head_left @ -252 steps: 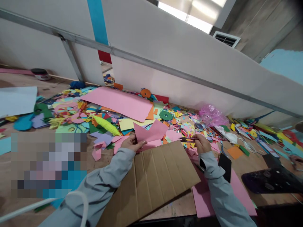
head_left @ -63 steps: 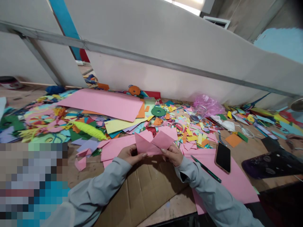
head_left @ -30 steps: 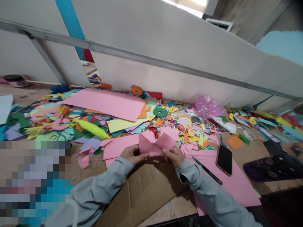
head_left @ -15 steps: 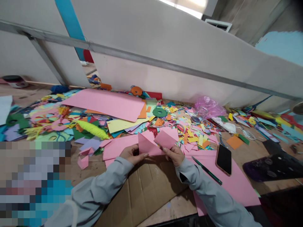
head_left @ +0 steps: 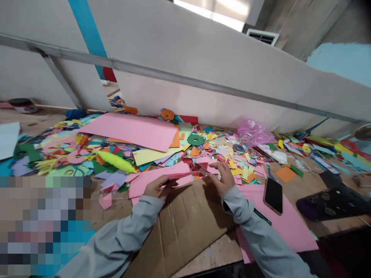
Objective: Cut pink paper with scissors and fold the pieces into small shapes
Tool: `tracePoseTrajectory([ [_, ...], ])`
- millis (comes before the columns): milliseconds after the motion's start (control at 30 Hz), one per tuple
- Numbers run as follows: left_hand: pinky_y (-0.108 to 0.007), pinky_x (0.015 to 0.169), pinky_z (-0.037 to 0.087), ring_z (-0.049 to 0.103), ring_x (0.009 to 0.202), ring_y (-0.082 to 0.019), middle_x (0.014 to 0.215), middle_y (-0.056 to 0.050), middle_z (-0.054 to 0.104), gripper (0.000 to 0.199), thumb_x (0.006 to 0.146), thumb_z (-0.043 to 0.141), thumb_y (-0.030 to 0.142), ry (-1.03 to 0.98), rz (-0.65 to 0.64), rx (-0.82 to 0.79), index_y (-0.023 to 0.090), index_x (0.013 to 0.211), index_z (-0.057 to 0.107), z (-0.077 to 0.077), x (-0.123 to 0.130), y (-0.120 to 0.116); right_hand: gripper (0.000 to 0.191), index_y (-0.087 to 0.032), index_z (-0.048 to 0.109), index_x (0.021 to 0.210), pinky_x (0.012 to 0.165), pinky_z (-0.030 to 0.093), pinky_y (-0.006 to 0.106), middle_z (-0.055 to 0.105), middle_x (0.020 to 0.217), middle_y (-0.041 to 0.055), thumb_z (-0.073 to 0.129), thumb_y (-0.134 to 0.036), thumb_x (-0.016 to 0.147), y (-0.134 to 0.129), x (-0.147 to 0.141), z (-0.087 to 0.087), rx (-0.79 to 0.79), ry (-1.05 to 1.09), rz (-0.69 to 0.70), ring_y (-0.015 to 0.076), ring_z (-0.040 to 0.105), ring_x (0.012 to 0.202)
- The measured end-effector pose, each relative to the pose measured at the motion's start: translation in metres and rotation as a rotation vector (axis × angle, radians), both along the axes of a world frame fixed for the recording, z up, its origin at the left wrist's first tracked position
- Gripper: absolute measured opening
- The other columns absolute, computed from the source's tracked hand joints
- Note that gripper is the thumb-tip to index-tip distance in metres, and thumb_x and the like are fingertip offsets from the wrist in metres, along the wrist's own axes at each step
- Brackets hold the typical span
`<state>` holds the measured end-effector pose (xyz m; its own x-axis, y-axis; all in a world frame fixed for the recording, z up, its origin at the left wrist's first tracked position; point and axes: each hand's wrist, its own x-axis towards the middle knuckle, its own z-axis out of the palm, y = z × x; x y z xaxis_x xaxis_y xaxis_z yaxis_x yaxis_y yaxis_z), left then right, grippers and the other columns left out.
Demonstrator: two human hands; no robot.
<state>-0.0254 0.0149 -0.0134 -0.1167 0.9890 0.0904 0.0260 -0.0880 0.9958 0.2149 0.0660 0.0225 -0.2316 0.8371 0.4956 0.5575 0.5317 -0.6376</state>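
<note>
My left hand pinches a pink paper piece, now seen nearly edge-on above the cardboard sheet. Close by on the right, my right hand has its fingers closed at the other end of the pink paper. A thin greyish thing shows at those fingertips, too small and blurred to name. Beneath my right sleeve a green and black pen-like cutter lies on a large pink sheet, partly covered by the sleeve. More pink sheets rest beside my left hand.
A phone lies on the pink sheet at right, with a dark purple object beyond it. Coloured paper scraps, a yellow yarn bundle, a tape roll and a pink plastic bag spread before the wall.
The pink paper pieces, held up facing me before, have been tipped flat and show mostly their edge. My right hand has turned and risen slightly; the cardboard is more exposed.
</note>
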Motion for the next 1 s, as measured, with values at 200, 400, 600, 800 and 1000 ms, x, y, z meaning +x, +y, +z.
tracePoseTrajectory([
  [200,-0.032,0.092,0.047,0.063,0.100,-0.020,0.106,-0.008,0.070,0.033,0.079,0.047,0.018,0.528,-0.010,0.456,0.021,0.102,0.070,0.004,-0.004,-0.002,0.047,-0.021,0.048,0.128,0.068,0.047,0.026,0.065,0.081,0.0026,0.057,-0.028,0.082,-0.033,-0.032,0.009,-0.327,0.184,0.406,0.0147,0.060,0.073],
  [400,-0.032,0.094,0.045,0.060,0.104,-0.020,0.113,-0.008,0.066,0.036,0.084,0.045,0.023,0.560,-0.039,0.449,0.022,0.114,0.064,0.006,0.005,-0.007,0.023,-0.020,0.068,0.095,0.081,0.048,0.028,0.069,0.093,0.0047,0.055,-0.013,0.078,-0.035,-0.033,0.000,-0.284,0.236,0.416,0.0168,0.064,0.088],
  [600,-0.025,0.065,0.052,0.063,0.074,-0.017,0.082,-0.006,0.067,0.043,0.083,0.045,0.046,0.099,-0.086,0.000,0.016,0.108,0.063,0.004,0.007,-0.003,0.023,-0.019,0.067,0.094,0.081,0.050,0.028,0.069,0.092,0.0048,0.056,-0.010,0.076,-0.030,-0.024,-0.009,-0.257,0.228,0.399,0.0162,0.064,0.087],
  [800,-0.019,0.045,0.035,0.046,0.047,-0.009,0.052,0.003,0.054,0.033,0.075,0.058,0.048,0.122,-0.192,-0.034,0.016,0.065,0.058,-0.001,0.007,0.001,0.020,-0.019,0.067,0.093,0.078,0.051,0.026,0.068,0.090,0.0044,0.055,-0.012,0.078,-0.029,-0.027,-0.011,-0.261,0.200,0.466,0.0148,0.064,0.083],
  [1000,-0.020,0.042,0.033,0.044,0.041,-0.009,0.048,0.006,0.051,0.027,0.074,0.059,0.044,0.053,-0.175,-0.091,0.018,0.067,0.055,-0.005,0.002,0.006,0.033,-0.019,0.063,0.103,0.081,0.050,0.026,0.065,0.101,0.0047,0.048,-0.007,0.076,-0.021,-0.030,-0.018,-0.236,0.187,0.470,0.0151,0.061,0.097],
])
